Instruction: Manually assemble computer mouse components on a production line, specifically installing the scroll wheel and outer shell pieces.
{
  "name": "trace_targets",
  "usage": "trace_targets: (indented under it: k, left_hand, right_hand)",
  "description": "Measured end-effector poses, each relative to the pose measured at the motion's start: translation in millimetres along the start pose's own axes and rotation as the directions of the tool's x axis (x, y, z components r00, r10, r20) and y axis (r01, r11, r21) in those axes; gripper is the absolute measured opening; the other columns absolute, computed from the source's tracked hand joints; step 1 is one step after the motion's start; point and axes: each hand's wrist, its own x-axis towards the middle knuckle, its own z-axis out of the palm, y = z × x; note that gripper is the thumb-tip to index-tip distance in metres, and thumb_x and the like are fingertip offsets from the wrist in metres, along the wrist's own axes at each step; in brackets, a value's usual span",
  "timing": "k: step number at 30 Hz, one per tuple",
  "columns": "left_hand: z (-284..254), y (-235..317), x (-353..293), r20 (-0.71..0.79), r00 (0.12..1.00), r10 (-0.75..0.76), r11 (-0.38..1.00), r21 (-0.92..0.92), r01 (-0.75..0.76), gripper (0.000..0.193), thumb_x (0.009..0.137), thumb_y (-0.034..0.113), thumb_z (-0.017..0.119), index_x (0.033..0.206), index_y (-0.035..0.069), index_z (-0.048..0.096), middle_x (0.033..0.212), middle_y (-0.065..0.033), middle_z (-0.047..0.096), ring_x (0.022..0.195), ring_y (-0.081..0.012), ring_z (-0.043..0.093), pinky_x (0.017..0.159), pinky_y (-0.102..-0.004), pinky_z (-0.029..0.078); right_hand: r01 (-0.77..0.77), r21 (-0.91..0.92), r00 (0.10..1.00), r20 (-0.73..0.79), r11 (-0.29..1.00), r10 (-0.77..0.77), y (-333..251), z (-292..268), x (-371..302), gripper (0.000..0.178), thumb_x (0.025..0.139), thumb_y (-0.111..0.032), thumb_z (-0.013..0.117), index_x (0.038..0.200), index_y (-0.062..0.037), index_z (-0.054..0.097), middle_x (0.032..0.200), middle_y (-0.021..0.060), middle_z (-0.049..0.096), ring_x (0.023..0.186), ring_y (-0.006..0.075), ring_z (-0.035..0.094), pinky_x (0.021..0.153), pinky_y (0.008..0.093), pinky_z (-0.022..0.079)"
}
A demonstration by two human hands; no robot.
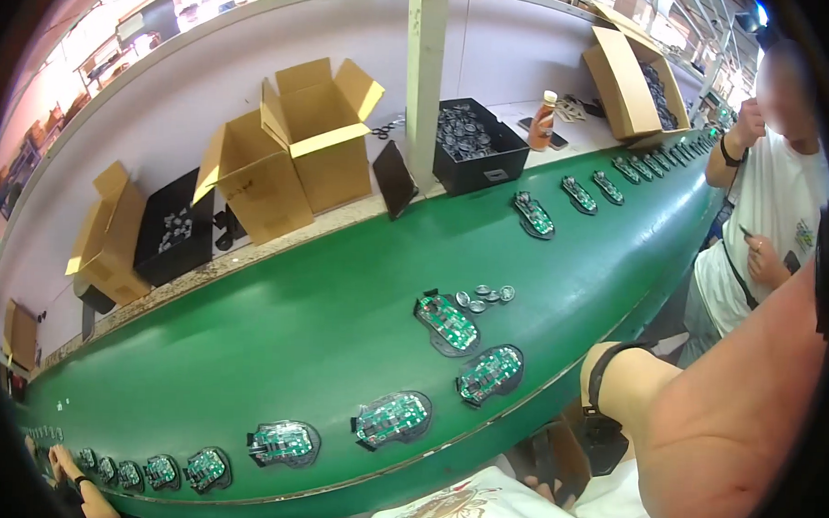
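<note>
My right arm (pixel 728 425) reaches in from the right, bent, with a dark band at the wrist. The visible part of my right hand (pixel 594 361) is by the table edge, its fingers hidden. Below the edge, shadowed fingers (pixel 542 488) show beside a dark object and an open carton (pixel 567 454); whose hand they are, I cannot tell. No left arm of mine can be made out. Nearest on the belt are green circuit boards in black housings: one (pixel 489 375) by the edge, another (pixel 447 323) behind it, and another (pixel 392 419) to the left. Several small round parts (pixel 484 299) lie beside them.
Along the green belt (pixel 338 348), more boards (pixel 283 443) line both ends. Open cartons (pixel 318 146), black bins (pixel 478 147), a bottle (pixel 542 122) and a post (pixel 424 86) stand behind. A co-worker (pixel 753 225) stands right; another's hands (pixel 60 461) work far left.
</note>
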Motion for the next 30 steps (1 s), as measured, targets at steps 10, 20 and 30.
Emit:
trace_targets:
  k: [10, 20, 30]
  left_hand:
    - [-205, 199, -86, 0.437, 0.873, -0.218, 0.48, -0.73, 0.486, 0.042, 0.095, 0.033, 0.062, 0.125, 0.006, 0.053, 0.12, -0.0099, 0.056, 0.108, -0.0206, 0.055, 0.084, -0.0313, 0.051]
    - [-273, 225, -125, 0.861, 0.472, 0.191, -0.359, -0.386, 0.85, 0.043, 0.099, 0.029, 0.06, 0.126, -0.004, 0.057, 0.111, -0.0186, 0.065, 0.098, -0.0286, 0.064, 0.084, -0.0328, 0.052]
    - [169, 134, -302, 0.253, 0.441, 0.861, -0.255, -0.535, 0.806, 0.045, 0.1, 0.034, 0.05, 0.122, -0.005, 0.055, 0.108, -0.0182, 0.066, 0.096, -0.0264, 0.065, 0.083, -0.0354, 0.05]
  right_hand:
    - [-0.032, -0.043, 0.907, -0.421, 0.999, 0.011, 83, -24, -48, 0.031, 0.098, -0.022, 0.06, 0.113, 0.0054, 0.063, 0.093, 0.0089, 0.066, 0.072, 0.0108, 0.055, 0.065, 0.0252, 0.043]
    - [0.36, -0.932, 0.914, 0.362, 0.045, 0.185, -74, -46, -49, 0.052, 0.097, -0.05, 0.052, 0.087, -0.0045, 0.074, 0.078, 0.014, 0.069, 0.08, 0.0315, 0.068, 0.067, 0.038, 0.055]
    - [0.005, -0.999, 0.734, 0.028, 0.037, 0.679, 59, -84, -36, 0.067, 0.097, -0.059, 0.048, 0.101, 0.0051, 0.067, 0.094, 0.0213, 0.068, 0.091, 0.035, 0.067, 0.08, 0.0422, 0.053]
